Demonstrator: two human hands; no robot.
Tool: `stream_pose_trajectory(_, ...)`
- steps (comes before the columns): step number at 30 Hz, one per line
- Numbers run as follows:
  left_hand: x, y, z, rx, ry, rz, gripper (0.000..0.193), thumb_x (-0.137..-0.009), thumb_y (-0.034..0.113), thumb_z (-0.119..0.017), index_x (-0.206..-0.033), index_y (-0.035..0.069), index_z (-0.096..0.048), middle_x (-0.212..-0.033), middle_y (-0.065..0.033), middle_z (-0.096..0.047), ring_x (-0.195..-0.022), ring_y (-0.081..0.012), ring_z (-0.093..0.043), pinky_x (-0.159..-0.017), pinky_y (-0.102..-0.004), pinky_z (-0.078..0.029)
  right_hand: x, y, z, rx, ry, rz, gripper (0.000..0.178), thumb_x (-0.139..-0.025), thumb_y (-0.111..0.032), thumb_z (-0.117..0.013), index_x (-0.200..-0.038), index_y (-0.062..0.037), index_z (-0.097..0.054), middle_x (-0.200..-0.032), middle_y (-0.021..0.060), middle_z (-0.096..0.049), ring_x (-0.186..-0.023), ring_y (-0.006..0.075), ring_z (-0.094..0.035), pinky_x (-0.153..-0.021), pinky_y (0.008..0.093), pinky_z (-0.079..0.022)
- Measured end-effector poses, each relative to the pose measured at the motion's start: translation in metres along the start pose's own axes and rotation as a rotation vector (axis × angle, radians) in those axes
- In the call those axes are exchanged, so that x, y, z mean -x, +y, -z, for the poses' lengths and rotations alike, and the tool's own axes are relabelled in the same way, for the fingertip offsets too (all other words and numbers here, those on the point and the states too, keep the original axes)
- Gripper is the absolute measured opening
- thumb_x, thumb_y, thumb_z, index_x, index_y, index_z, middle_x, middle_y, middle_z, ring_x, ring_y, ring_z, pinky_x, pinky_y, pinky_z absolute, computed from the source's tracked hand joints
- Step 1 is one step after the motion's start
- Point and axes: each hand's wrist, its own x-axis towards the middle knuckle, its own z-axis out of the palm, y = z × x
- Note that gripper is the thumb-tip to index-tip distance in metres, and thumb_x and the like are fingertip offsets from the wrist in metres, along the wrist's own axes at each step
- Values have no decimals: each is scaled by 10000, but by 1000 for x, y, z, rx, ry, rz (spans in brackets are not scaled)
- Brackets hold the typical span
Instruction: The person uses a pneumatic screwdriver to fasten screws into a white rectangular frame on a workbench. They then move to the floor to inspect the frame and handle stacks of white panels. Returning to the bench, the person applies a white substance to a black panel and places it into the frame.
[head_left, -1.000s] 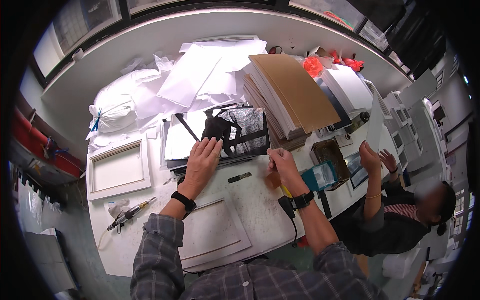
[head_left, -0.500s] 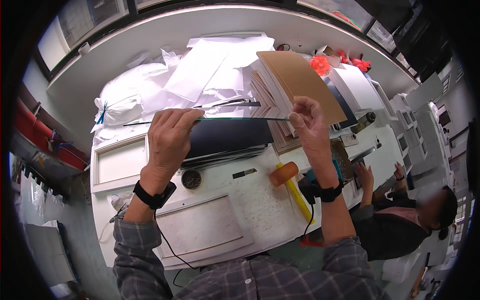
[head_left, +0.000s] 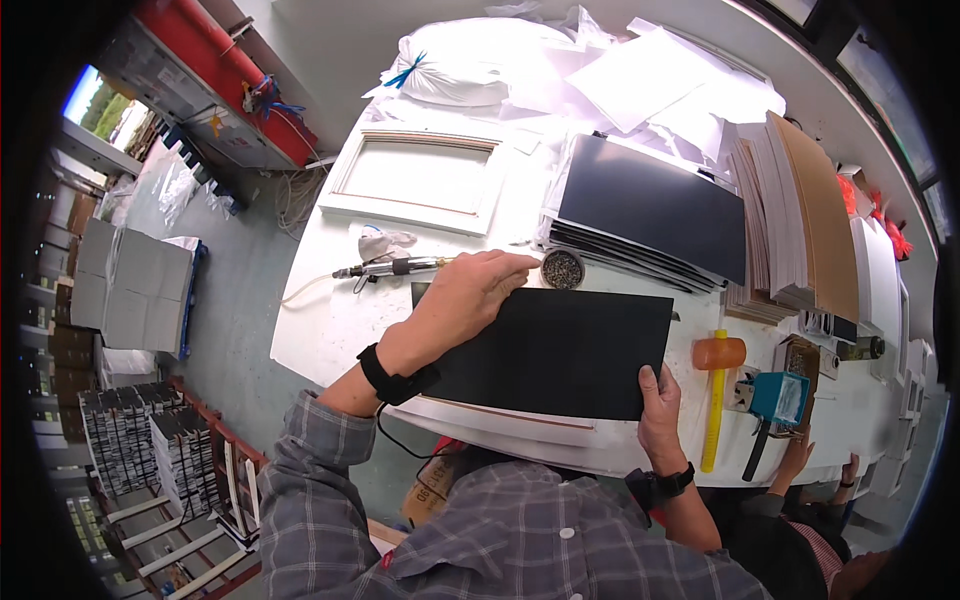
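**Black board held flat over a white frame on the workbench**

The person's left hand (head_left: 462, 300) lies palm down on the upper left part of a flat, matte black rectangular board (head_left: 560, 350), fingers spread and pressing on its top edge; nothing is clasped inside the hand. The right hand (head_left: 660, 410) pinches the board's lower right corner, thumb on top and the other fingers hidden beneath it. The board rests on a white picture frame with a thin brown inner line (head_left: 500, 420), of which only the near strip shows; the rest is covered by the board. Both lie on the white worktable (head_left: 330, 330), near its front edge.

Just beyond the left fingertips sits a small round tin of dark small parts (head_left: 563, 268), too small to tell what they are. To its left lies a slim powered hand tool with a hose (head_left: 395, 267), beside a crumpled grey rag (head_left: 385, 243). Behind is a stack of black boards (head_left: 650, 205), and further left an empty white frame (head_left: 420, 180). To the right of the held board lies a mallet with an orange head and yellow handle (head_left: 716, 385), next to a teal-headed tool (head_left: 778, 398) whose lower handle is partly hidden. Another person's hand (head_left: 797, 455) appears at the table's far right edge, mostly cut off.
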Motion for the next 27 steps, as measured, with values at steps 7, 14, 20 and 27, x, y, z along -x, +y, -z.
stream_pose_trajectory(7,183,-120,6,-41,436,735,269,-1013,161,-648,-1249,63,-732,-1142,-160,-754,-940,-243,-736,-836,-364,-570,7,67,5,-101,19,-212,356,-1087,-248,-624,-1339,2,-600,-1250,52,-679,-1122,124,-627,-1015,288,-498)
stream_pose_trajectory(14,251,-144,-60,-54,349,785,367,-971,148,-694,-1330,72,-676,-1027,-150,-678,-882,-269,-683,-813,-380,-560,0,94,-4,-80,43,-251,335,-1089,-242,-622,-1315,5,-603,-1196,29,-678,-1071,102,-615,-980,279,-492)
stream_pose_trajectory(20,240,-135,-58,-39,365,817,399,-934,101,-724,-1331,97,-682,-960,-91,-632,-821,-205,-628,-780,-341,-538,5,94,-16,-81,93,-306,343,-1087,-258,-629,-1305,5,-594,-1166,22,-673,-1046,94,-609,-947,271,-496)
stream_pose_trajectory(27,238,-134,-54,-66,321,821,407,-934,112,-725,-1339,134,-680,-960,-92,-639,-815,-222,-643,-771,-356,-544,9,114,-12,-72,84,-331,354,-1087,-273,-627,-1335,-24,-585,-1234,39,-673,-1093,122,-637,-966,293,-526)
